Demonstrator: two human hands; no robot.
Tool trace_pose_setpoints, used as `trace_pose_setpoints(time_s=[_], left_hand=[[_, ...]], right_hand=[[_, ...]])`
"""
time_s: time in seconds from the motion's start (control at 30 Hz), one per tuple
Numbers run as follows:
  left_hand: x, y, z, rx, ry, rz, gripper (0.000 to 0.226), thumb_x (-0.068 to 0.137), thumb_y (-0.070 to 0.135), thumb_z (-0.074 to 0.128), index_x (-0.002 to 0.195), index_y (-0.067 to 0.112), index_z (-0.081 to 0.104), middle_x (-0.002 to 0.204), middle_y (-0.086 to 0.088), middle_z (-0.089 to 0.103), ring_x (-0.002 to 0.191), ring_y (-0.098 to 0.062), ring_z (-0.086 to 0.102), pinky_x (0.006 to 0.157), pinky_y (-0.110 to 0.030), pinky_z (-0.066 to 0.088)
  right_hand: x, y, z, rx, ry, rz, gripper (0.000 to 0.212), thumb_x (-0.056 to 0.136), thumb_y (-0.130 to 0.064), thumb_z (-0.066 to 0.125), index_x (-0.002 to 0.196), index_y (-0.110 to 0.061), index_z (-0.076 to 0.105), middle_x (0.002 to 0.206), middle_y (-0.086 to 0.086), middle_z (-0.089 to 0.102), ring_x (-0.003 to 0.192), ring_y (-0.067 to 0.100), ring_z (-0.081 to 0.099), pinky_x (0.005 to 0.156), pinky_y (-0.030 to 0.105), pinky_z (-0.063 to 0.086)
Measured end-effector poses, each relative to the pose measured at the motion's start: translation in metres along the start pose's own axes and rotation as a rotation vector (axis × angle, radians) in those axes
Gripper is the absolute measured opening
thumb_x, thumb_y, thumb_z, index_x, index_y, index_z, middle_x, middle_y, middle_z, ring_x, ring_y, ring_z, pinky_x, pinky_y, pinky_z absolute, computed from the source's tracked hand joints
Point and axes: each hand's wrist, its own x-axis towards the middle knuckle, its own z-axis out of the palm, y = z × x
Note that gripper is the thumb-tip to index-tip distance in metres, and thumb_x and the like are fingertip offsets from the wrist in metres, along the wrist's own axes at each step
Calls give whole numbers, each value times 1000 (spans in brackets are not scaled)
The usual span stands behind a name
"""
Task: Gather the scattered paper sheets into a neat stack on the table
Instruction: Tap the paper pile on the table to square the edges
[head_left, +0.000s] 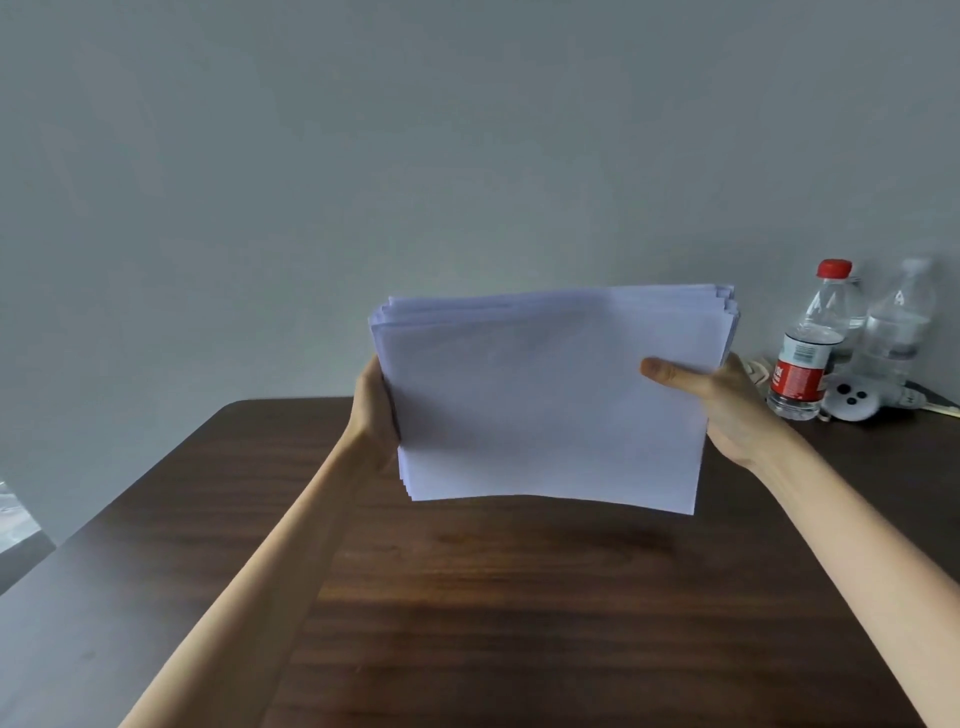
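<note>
The left hand (375, 410) and right hand (727, 405) each grasp a side edge of the paper stack (545, 400), held above the dark wooden surface (519, 623).

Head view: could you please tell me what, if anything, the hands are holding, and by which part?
Both hold the paper stack: the left hand grips its left edge, the right hand its right edge, thumb on front.
</note>
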Motion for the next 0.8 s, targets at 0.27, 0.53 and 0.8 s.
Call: trace_pose_setpoints(time_s=[0.27, 0.53, 0.8], left_hand=[[-26, -34, -8, -20, 130, -196, 33, 93, 16, 33, 63, 18, 45, 56, 3, 50, 52, -16, 44, 55, -26, 36], [-28, -57, -17, -106, 182, -285, 31, 94, 18, 36, 66, 18, 50, 65, 0, 53, 57, -19, 49, 59, -28, 41], [-17, -49, -18, -94, 172, -228, 32, 95, 25, 38, 67, 20, 52, 64, 3, 60, 57, -15, 55, 63, -29, 43]], right_hand=[[-18, 31, 6, 8, 20, 28, 44, 60, -15, 84, 102, -19, 71, 103, -2, 76, 102, 18, 70, 78, 27, 57], [-28, 53, 4, -38, 25, 97, 63, 45, -34, 94, 102, -17, 73, 108, 3, 74, 101, 21, 71, 84, 32, 57], [-20, 41, 8, -45, 12, 50, 46, 61, -18, 85, 105, -17, 71, 109, 2, 74, 101, 17, 71, 84, 30, 53]])
